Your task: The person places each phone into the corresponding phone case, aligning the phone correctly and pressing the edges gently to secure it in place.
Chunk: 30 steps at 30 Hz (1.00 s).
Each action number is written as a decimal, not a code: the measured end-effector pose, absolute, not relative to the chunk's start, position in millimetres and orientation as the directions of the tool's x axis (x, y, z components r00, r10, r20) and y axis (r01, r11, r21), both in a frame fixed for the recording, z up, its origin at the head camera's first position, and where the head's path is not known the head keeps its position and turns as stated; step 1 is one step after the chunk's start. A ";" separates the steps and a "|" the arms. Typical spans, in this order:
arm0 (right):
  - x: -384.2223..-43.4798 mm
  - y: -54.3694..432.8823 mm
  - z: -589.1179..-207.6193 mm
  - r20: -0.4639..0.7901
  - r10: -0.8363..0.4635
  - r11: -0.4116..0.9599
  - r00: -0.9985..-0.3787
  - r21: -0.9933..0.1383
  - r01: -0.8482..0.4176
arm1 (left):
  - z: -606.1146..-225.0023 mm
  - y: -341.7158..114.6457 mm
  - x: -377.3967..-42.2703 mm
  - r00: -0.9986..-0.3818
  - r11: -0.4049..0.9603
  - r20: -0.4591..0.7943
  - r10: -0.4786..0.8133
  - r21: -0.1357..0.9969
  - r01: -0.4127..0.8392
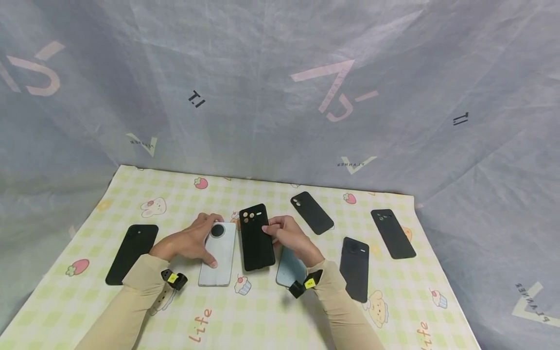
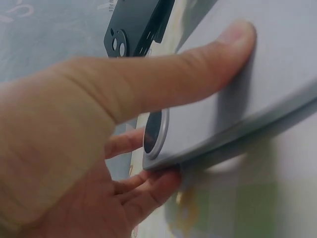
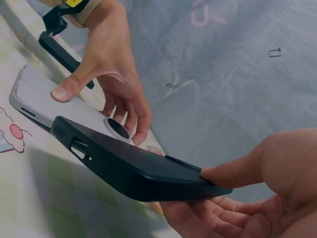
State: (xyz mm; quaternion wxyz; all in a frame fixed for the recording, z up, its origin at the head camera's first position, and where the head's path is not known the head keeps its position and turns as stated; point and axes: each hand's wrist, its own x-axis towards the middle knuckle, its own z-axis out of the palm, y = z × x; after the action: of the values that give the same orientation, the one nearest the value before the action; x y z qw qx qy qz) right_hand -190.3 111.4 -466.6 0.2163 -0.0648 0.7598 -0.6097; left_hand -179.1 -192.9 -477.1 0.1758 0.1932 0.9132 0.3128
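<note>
Sleeved forearms sit closest to the head camera, both angled inward over the desk. Left hand grips white phone, thumb across its back, fingers at the lens end, probably for edge control. Right hand pinches black case by one long edge, likely leaving camera cutouts unblocked. Case is just right of the phone; light-blue phone lies partly under the right hand.

- Backdrop: creased grey-blue fabric, pink, pale green and black lettering; far side, continuing left and right.
- Tablecloth: green-and-white check, strawberry print at far left.
- Light: diffuse; soft shadows on cloth.
</note>
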 end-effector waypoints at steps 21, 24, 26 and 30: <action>-186.4 114.0 -461.4 -0.224 -0.366 0.217 -0.903 -0.964 0.151 | -481.2 -199.7 -147.2 -0.897 0.520 -0.102 0.431 0.840 0.154; -186.2 113.5 -461.4 -0.226 -0.364 0.217 -0.904 -0.964 0.154 | -484.5 -199.7 -138.7 -0.918 0.498 -0.098 0.383 0.860 0.116; -186.1 113.6 -461.2 -0.227 -0.360 0.215 -0.905 -0.964 0.157 | -486.5 -199.0 -133.2 -0.934 0.485 -0.097 0.343 0.870 0.088; -186.5 115.2 -461.1 -0.219 -0.363 0.208 -0.906 -0.967 0.150 | -490.0 -195.8 -123.9 -0.962 0.468 -0.111 0.251 0.883 0.021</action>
State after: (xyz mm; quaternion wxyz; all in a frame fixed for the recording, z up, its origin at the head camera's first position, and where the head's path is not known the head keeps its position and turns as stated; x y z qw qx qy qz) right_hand -186.5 115.2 -461.1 0.2053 -0.0711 0.7494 -0.6254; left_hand -123.9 -195.8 -490.0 0.1130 0.0799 0.8494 0.5093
